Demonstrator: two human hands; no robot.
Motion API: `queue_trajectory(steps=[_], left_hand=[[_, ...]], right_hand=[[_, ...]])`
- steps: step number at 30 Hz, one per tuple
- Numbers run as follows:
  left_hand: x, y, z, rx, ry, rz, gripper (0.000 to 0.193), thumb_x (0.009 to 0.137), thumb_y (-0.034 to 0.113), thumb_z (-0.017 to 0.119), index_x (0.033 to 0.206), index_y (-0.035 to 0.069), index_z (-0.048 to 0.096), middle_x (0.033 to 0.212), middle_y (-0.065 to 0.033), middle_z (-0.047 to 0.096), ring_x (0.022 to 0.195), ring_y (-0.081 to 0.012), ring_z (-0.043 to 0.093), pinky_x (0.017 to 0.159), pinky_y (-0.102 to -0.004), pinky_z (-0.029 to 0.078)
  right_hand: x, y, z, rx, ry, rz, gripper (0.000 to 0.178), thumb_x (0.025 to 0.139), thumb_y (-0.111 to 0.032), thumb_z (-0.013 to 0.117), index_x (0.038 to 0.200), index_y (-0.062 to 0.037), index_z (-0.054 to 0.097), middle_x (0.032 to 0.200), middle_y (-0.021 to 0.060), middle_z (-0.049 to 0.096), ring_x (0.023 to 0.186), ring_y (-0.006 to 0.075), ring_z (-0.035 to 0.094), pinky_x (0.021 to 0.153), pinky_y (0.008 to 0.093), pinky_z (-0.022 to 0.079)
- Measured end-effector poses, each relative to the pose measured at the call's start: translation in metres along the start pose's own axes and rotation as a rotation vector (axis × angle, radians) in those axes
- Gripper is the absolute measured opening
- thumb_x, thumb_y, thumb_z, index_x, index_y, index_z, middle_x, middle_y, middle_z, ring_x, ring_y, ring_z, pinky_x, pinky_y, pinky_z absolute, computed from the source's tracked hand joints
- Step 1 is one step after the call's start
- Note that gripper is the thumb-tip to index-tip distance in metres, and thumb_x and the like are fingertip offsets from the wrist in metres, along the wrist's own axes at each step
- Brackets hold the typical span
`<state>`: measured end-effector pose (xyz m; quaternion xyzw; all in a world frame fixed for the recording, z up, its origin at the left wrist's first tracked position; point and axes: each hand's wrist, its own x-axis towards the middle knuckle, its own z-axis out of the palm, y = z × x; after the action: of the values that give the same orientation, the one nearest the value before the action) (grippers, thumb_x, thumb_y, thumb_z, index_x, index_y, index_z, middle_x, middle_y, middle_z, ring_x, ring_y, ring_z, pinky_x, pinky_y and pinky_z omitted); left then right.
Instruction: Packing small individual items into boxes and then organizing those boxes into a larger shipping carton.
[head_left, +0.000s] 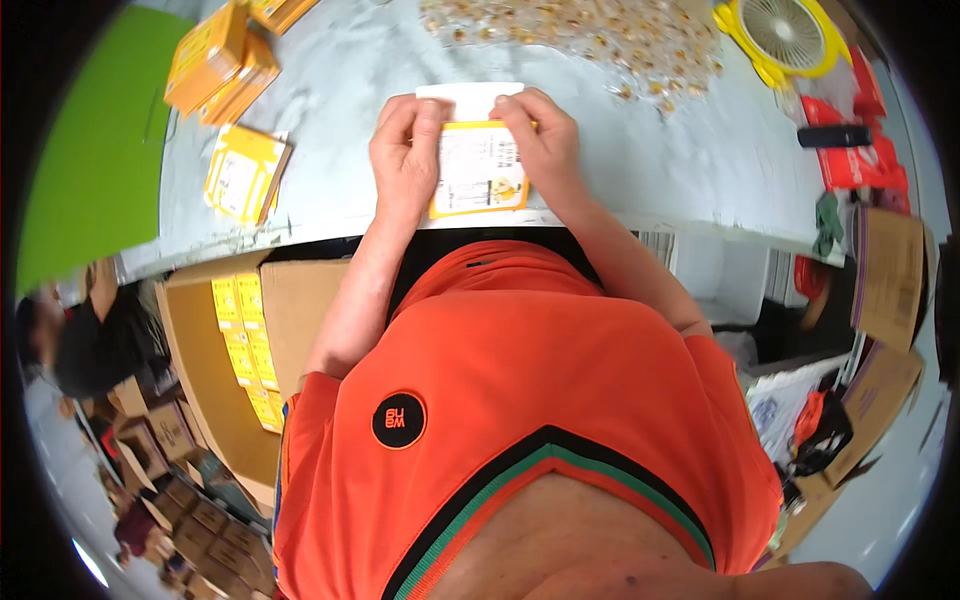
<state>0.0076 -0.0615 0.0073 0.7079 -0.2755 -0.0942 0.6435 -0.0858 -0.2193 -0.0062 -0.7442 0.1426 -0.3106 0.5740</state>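
Observation:
A flat yellow-and-white carton [480, 170] lies at the table's near edge, in front of my body. Its plain white flap [468, 100] points away from me. My left hand [405, 150] grips the flap's left corner, thumb on top and fingers curled. On the opposite corner, my right hand [548, 140] pinches the flap in the same way. What lies under the fingers is hidden. Off to the left rests a small pile of similar flat cartons [243, 175], with taller stacks of them [210, 60] behind.
Small clear packets with yellowish pieces [600, 40] spread across the table's far side. A yellow fan [785, 35] stands at the far right, near red bags [850, 160] and a black object [834, 136]. Below the table's left edge, an open cardboard box [200, 370] holds yellow cartons.

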Motion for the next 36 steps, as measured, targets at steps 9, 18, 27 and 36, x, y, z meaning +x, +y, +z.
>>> queue_trajectory(steps=[9, 18, 27, 36], left_hand=[[-0.055, 0.010, -0.040, -0.852, -0.226, -0.343, 0.062, 0.106, 0.045, 0.051, 0.153, 0.006, 0.043, 0.151, -0.0099, 0.052, 0.136, -0.0223, 0.048, 0.115, -0.0395, 0.038], [-0.125, 0.030, -0.115, -1.091, -0.093, -0.289, 0.100, 0.092, 0.056, 0.071, 0.163, 0.005, 0.023, 0.159, -0.0135, 0.041, 0.146, -0.0244, 0.041, 0.119, -0.0409, 0.035], [-0.264, 0.058, -0.332, -0.260, 0.637, -0.341, 0.109, 0.072, 0.034, 0.088, 0.160, 0.003, 0.031, 0.148, -0.0106, 0.051, 0.134, -0.0219, 0.051, 0.111, -0.0361, 0.042], [-0.464, -0.039, -0.471, 1.079, 0.492, -1.228, 0.122, 0.063, 0.050, 0.091, 0.164, 0.026, 0.026, 0.158, -0.0154, 0.042, 0.145, -0.0369, 0.041, 0.118, -0.0580, 0.036]], right_hand=[[0.002, -0.036, 0.041, 0.223, -0.085, 0.252, 0.038, 0.109, -0.024, 0.046, 0.081, -0.0014, 0.057, 0.076, 0.0029, 0.058, 0.070, 0.0118, 0.052, 0.067, 0.0290, 0.046], [-0.002, -0.073, 0.142, 0.218, -0.594, -0.039, 0.037, 0.112, -0.028, 0.046, 0.110, 0.0027, 0.066, 0.118, 0.0144, 0.066, 0.090, 0.0156, 0.065, 0.083, 0.0297, 0.052], [-0.009, -0.054, 0.174, 0.114, -0.693, 0.313, 0.034, 0.107, -0.017, 0.057, 0.137, -0.0013, 0.059, 0.114, 0.0104, 0.070, 0.087, 0.0152, 0.068, 0.083, 0.0309, 0.056], [-0.028, -0.034, 0.187, 0.036, -0.804, 0.458, 0.031, 0.105, -0.015, 0.060, 0.133, -0.0003, 0.062, 0.107, 0.0094, 0.071, 0.084, 0.0131, 0.067, 0.080, 0.0293, 0.056]])
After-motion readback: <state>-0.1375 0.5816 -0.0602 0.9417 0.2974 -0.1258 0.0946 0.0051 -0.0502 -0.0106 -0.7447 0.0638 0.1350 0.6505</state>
